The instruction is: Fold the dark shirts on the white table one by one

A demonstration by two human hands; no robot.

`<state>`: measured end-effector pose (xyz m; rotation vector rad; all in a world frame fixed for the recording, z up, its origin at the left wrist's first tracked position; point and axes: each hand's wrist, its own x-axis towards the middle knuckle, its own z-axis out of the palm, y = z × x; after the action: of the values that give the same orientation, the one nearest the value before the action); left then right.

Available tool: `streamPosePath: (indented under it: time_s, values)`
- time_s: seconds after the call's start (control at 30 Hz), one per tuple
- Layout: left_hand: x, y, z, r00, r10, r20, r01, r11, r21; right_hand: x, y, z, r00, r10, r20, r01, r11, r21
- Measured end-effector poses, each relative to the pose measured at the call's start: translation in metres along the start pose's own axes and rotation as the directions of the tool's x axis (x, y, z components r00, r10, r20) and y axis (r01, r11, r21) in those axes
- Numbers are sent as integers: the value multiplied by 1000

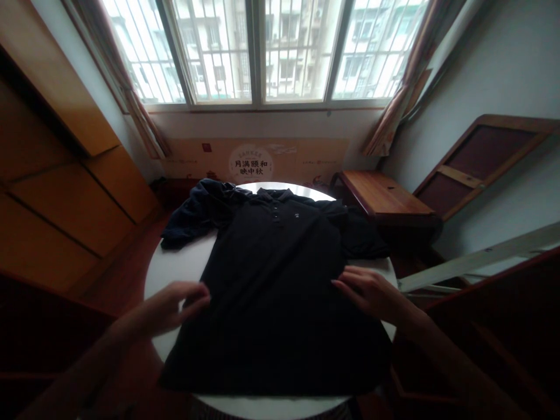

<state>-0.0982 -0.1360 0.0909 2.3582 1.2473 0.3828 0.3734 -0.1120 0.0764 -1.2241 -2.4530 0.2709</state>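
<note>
black shirt [280, 280], white table [168, 265]

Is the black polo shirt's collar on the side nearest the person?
No, the collar lies at the far side of the white table, toward the windows, with the hem nearest.

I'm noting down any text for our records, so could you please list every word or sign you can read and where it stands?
"月满颐和" – upper line in the white circle on the wall banner
"映中秋" – line below it
Banner's smaller print, including the red square: too blurred to read
Chest mark on the black polo shirt: too small to read
</note>
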Motion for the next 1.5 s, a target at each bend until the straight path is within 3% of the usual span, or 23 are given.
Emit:
streamPosePath:
  time_s: [0.13, 0.23, 0.3, 0.4, 0.53, 0.63, 0.87, 1.07, 1.2, 1.4, 1.5]
  values:
    - [137, -13, 11, 978, 50, -202, -44, 998, 34, 114, 20, 16, 1000, -13, 14, 13, 1000, -12]
    - [235, -31, 30, 959, 32, -281, 1, 993, 115, 189, 46, 25, 987, 149, 53, -141, 980, -137]
    - [282, -43, 42, 962, -70, -264, 114, 981, 154, 222, 69, 27, 971, 236, 44, -224, 958, -178]
    - [316, -63, 54, 947, -218, -238, 264, 946, 185, 245, 107, 27, 927, 375, 8, -362, 900, -243]
    - [322, -84, 67, 924, -331, -191, 373, 890, 262, 243, 152, 18, 848, 526, -56, -514, 794, -325]
    - [321, -88, 74, 919, -342, -196, 389, 867, 312, 235, 182, 6, 804, 590, -79, -575, 736, -358]
    - [324, -88, 78, 917, -339, -210, 393, 858, 330, 220, 228, -7, 732, 680, 44, -630, 701, -335]
    - [324, -88, 79, 914, -339, -223, 398, 856, 331, 213, 248, -10, 687, 727, 7, -690, 655, -306]
    - [323, -86, 78, 913, -338, -227, 398, 857, 328, 214, 250, -10, 688, 725, -33, -708, 659, -254]
    - [323, -86, 76, 913, -342, -224, 400, 858, 322, 213, 248, -20, 719, 670, -183, -694, 707, -140]
    - [323, -85, 77, 909, -344, -233, 406, 854, 325, 205, 252, -23, 698, 680, -223, -712, 692, -119]
